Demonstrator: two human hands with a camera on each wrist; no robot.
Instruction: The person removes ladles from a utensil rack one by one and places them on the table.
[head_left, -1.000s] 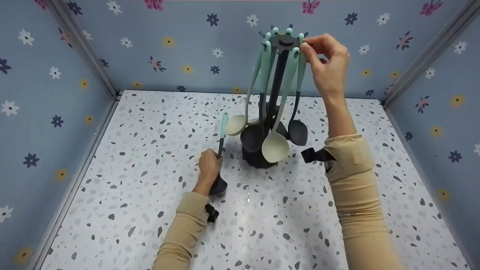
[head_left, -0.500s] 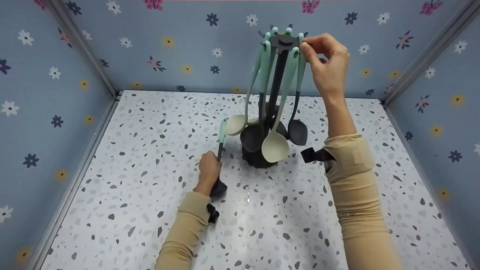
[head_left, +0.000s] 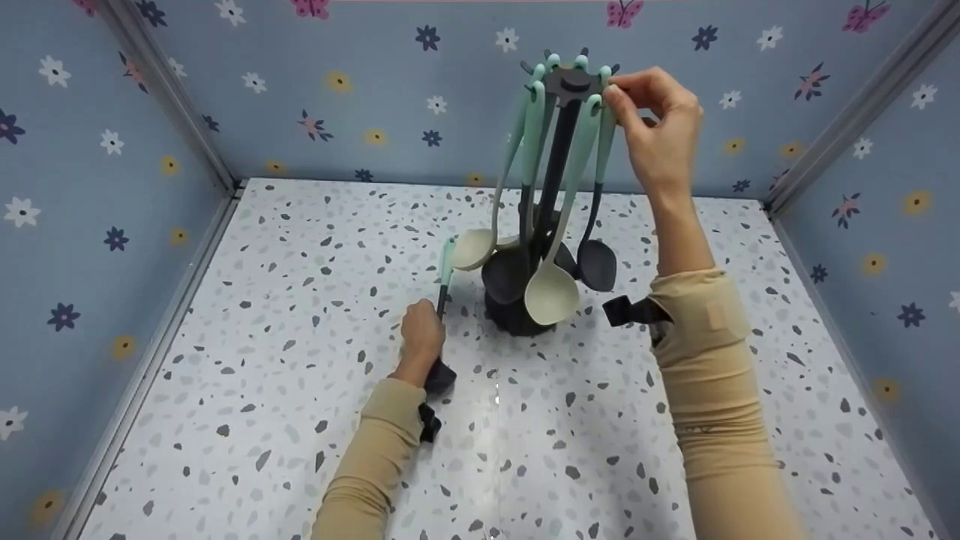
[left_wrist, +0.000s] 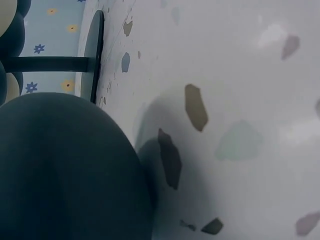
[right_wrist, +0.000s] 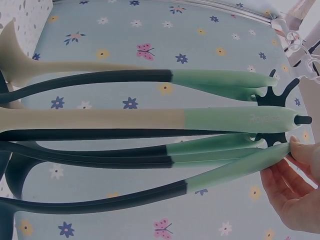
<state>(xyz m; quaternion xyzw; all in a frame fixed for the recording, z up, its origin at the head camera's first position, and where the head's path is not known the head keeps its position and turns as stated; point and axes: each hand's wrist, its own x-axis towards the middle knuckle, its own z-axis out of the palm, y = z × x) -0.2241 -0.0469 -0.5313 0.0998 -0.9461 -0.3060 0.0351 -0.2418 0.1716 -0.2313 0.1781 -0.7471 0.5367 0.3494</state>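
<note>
By the right hand (head_left: 660,131), the mint handle end (right_wrist: 235,168) of a dark spoon (head_left: 598,266) is pinched between thumb and finger, at 3 o'clock on the rack's (head_left: 561,146) top, presumably so its hanging end can be steadied. By the left hand (head_left: 422,330), a dark ladle (head_left: 440,377) is gripped round the shaft, fingertips hidden; its handle is aimed towards 12 o'clock, its bowl towards 6, low at the table (head_left: 262,390), contact unclear. At 2 o'clock from that hand, the rack is ringed by hung utensils, probably for balance.
</note>
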